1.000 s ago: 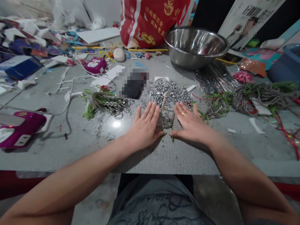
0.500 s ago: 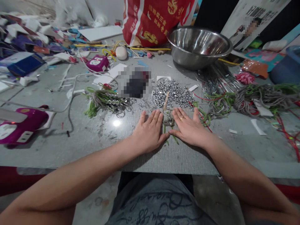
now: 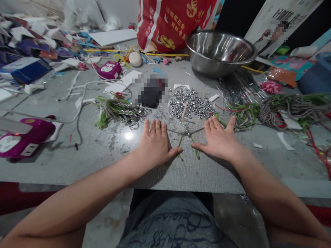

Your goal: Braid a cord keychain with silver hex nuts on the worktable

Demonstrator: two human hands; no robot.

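Note:
Between my two hands lies a knotted grey and green cord (image 3: 187,134), its green ends pointing toward me and its grey strands running out to both sides. My left hand (image 3: 154,144) is flat on the table, fingers stretched, the fingertips by the left grey strand and the thumb at a green end. Also flat and spread, my right hand (image 3: 219,139) wears a ring and lies over the right grey strand, its thumb near the other green end. A thin wooden stick (image 3: 184,111) rests just beyond the knot, against a pile of silver beads (image 3: 195,100).
Left of the beads lies a bundle of green and grey cords (image 3: 116,112); another tangled bundle (image 3: 274,110) is on the right. A steel bowl (image 3: 221,53) and a red bag (image 3: 162,26) stand behind. Purple power sockets (image 3: 28,137) and white cable are at the left.
My hands have slid apart, left hand leftward and right hand rightward. The grey strands, bunched between them before, now stretch out sideways from the knot.

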